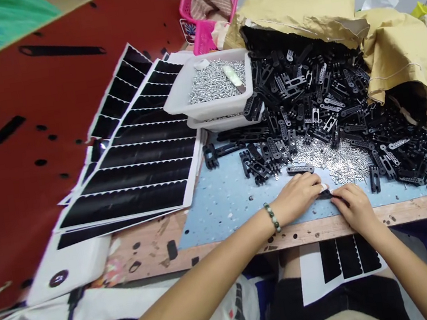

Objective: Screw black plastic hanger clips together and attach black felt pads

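Lower centre of frame: left hand (297,195) and right hand (354,205) meet at the table edge (405,209), fingertips of both pinched on one small black plastic piece (326,194). Just above lie silver washers (334,160); a heap of black parts (328,100) spills from a brown paper bag (306,2) at upper right.

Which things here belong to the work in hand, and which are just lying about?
In the job: left hand and right hand, both pinching a black part; black parts pile; silver bits.
Lying about, likely: screw tray; pink basket; red board.
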The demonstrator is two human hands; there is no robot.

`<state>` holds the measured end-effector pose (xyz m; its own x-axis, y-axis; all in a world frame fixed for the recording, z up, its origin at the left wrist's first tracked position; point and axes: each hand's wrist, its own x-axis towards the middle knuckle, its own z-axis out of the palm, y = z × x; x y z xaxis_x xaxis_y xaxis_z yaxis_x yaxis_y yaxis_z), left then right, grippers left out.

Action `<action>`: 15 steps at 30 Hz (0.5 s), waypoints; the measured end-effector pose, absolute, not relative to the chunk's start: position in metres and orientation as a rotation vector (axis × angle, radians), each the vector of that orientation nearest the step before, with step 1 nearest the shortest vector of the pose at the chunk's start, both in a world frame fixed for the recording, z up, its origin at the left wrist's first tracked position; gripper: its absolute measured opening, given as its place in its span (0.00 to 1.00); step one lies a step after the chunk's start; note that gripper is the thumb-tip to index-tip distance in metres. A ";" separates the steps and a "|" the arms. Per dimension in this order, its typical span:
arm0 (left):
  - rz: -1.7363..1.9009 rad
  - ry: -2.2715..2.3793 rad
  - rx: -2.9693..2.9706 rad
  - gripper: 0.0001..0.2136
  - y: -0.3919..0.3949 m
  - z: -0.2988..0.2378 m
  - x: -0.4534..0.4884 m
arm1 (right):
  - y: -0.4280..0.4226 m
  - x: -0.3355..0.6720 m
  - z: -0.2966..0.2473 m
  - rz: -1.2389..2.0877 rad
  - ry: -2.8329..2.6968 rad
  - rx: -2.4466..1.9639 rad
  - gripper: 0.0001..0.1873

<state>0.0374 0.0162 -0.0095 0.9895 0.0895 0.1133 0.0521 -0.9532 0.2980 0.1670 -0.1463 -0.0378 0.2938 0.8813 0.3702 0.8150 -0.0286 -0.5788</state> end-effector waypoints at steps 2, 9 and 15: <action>0.160 0.091 2.831 0.08 0.020 -0.005 0.041 | -0.146 0.167 -0.038 0.134 -1.480 -1.826 0.07; 0.182 0.082 2.853 0.07 0.024 0.007 0.051 | -0.147 0.167 -0.036 0.059 -1.425 -1.822 0.07; 0.139 0.128 2.904 0.07 0.023 -0.001 0.041 | -0.141 0.167 -0.034 0.121 -1.563 -1.861 0.08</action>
